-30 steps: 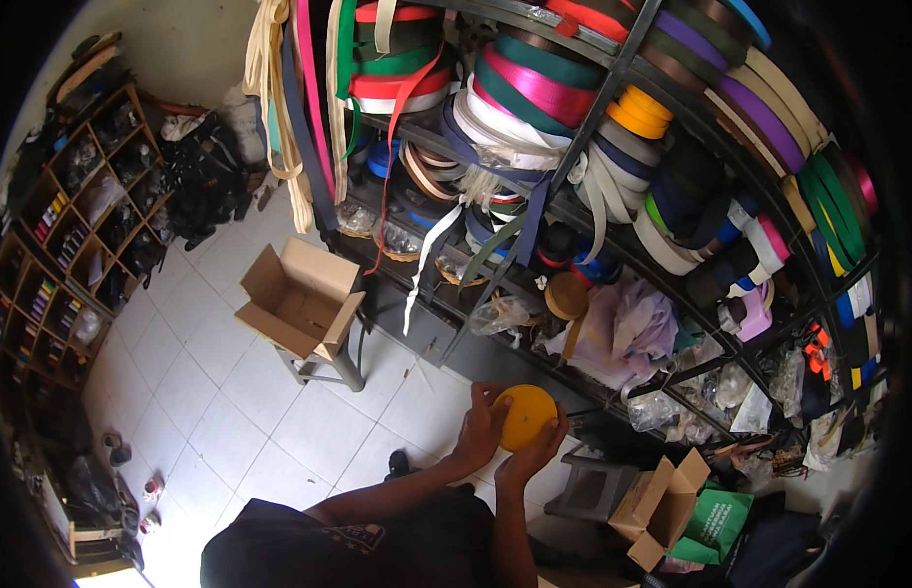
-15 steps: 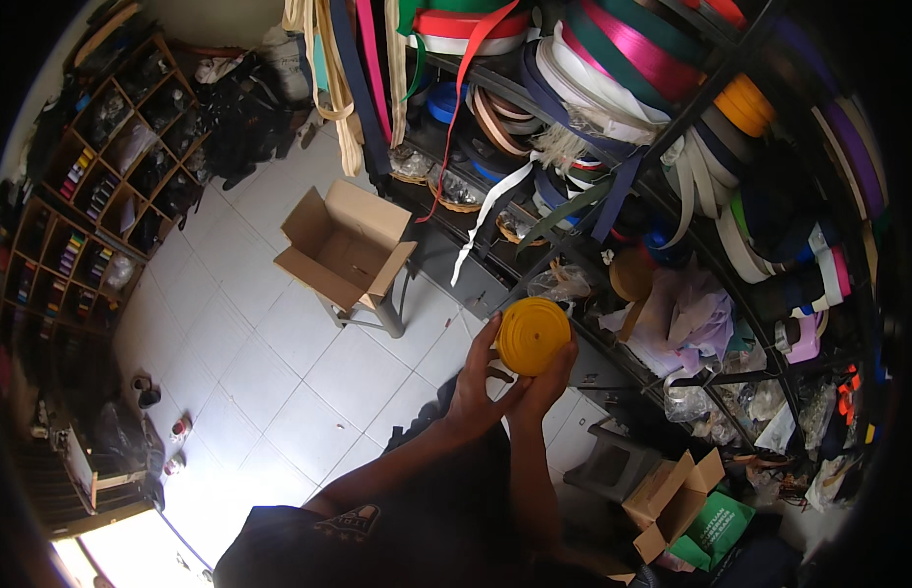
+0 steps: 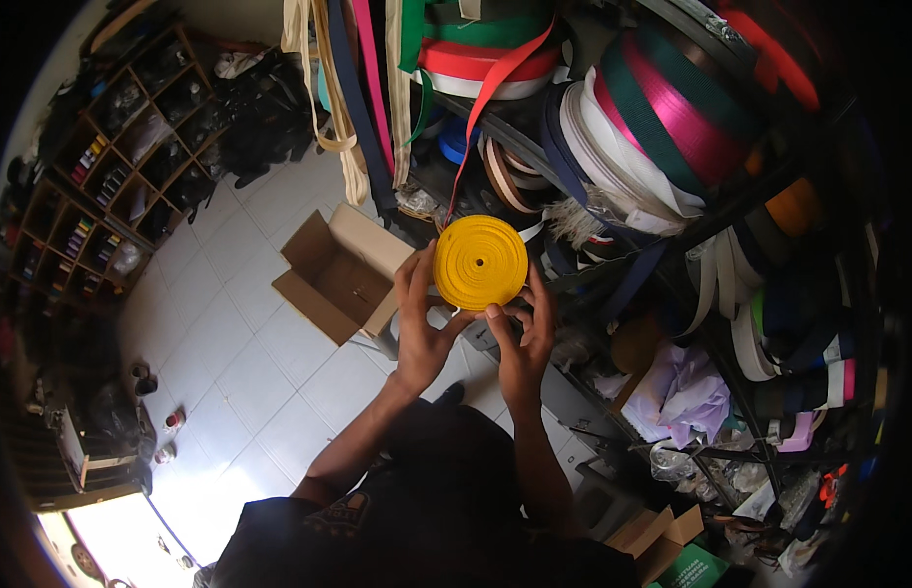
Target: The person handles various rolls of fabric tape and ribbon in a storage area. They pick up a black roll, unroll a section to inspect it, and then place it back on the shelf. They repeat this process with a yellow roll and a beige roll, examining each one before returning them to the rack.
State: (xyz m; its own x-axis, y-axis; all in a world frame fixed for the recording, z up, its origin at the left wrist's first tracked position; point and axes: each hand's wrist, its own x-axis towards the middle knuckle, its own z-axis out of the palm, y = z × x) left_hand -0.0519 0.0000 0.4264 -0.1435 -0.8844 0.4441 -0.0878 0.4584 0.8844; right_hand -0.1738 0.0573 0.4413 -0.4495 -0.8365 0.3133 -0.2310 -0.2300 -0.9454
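Note:
Between my two hands is a roll of yellow webbing (image 3: 482, 279), wound in a flat spiral with a small dark hole at its centre. My left hand (image 3: 424, 318) grips its left edge, fingers along the side and thumb underneath. From the lower right, my right hand (image 3: 528, 338) holds the rim, its thumb pressed on the bottom edge. The roll's flat face is turned up to me. Just behind it hangs a narrow red ribbon (image 3: 473, 122) from the shelf.
On the right, a dark metal shelf (image 3: 534, 152) carries several rolls of ribbon and webbing. Left of my hands stands an open cardboard box (image 3: 314, 294) on a stool. A wooden cubbyhole rack (image 3: 133, 113) holds thread spools at far left. Another box (image 3: 662, 539) sits lower right.
Both hands have moved the yellow roll left and farther up, closer to the shelf. Its spiral face now shows more squarely. My hands have spread apart around its rim.

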